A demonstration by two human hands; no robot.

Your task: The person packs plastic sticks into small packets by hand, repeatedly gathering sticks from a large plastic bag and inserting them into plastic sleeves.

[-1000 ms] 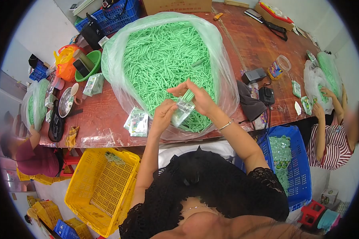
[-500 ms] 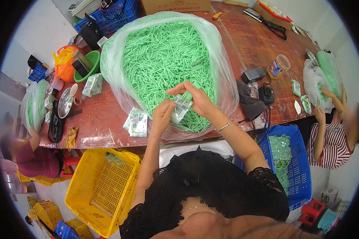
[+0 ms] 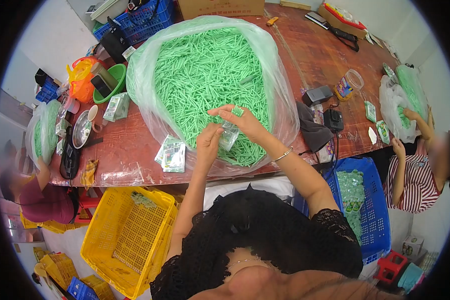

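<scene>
A small clear plastic packet (image 3: 229, 136) is between my hands, over the near edge of a big bag of short green sticks (image 3: 205, 70). My left hand (image 3: 209, 142) is closed, pinching the packet's left edge between thumb and fingers. My right hand (image 3: 246, 126) is closed around a small bunch of green sticks (image 3: 238, 111), their ends showing above its fingers, beside the packet's opening. How far the sticks reach into the packet I cannot tell. Several flat printed packets (image 3: 173, 156) lie on the table just left of my left hand.
A yellow crate (image 3: 127, 240) stands below the table at left, and a blue crate (image 3: 377, 210) with filled packets at right. A green bowl (image 3: 116, 82) and a metal dish (image 3: 81, 132) sit at left. Two other people work at the sides.
My right hand has curled its fingers and tipped the bunch of sticks closer to upright beside the packet. My left hand has shifted slightly right. The person at right has moved a hand.
</scene>
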